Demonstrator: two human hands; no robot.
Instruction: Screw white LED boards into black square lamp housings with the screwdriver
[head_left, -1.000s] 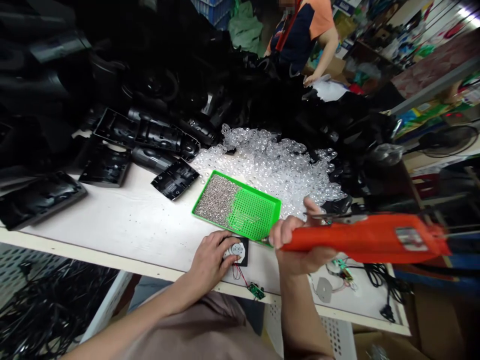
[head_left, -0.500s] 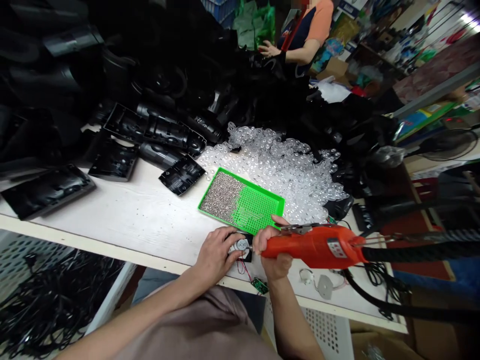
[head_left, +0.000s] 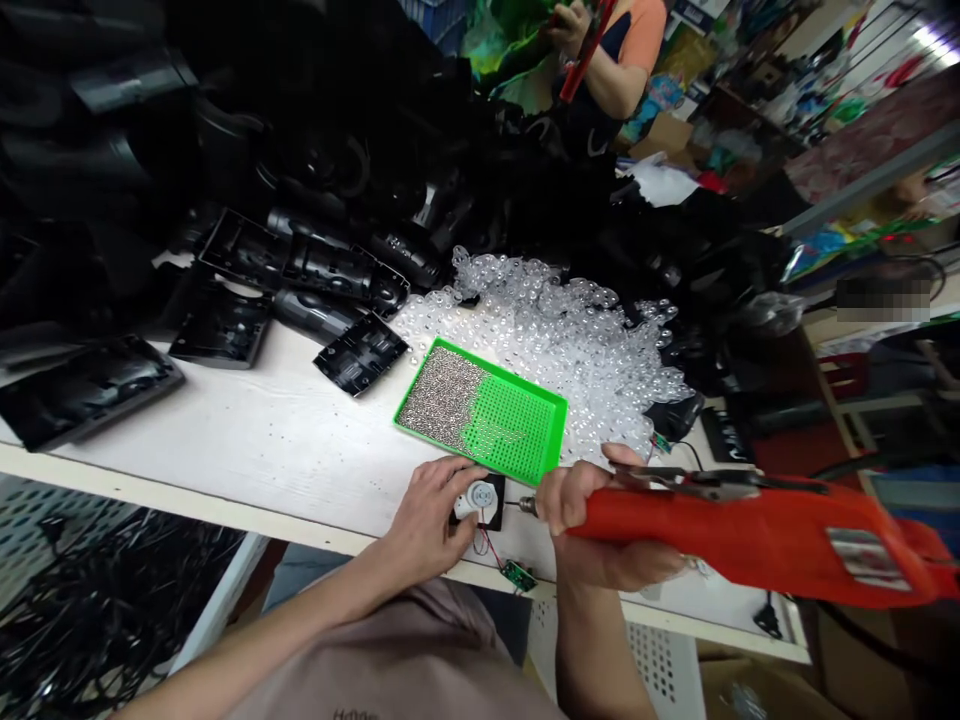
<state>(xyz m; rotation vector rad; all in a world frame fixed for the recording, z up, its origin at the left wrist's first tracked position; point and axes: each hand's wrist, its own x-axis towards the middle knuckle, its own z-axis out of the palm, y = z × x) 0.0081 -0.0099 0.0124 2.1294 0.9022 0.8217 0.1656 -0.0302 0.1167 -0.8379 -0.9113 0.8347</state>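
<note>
Red driver [head_left: 720, 530] blurred, its rear cut off at right; shirt lettering [head_left: 355, 715] cropped below

The pale round part [head_left: 482, 495], perhaps a motor, sits between the left fingers [head_left: 463, 479]; the red power screwdriver [head_left: 712, 530] lies sideways within the right fingers [head_left: 573, 490].

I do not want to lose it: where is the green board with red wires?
In the head view, the green board is at the lower middle, at the table's near edge, right of the left hand.
</note>
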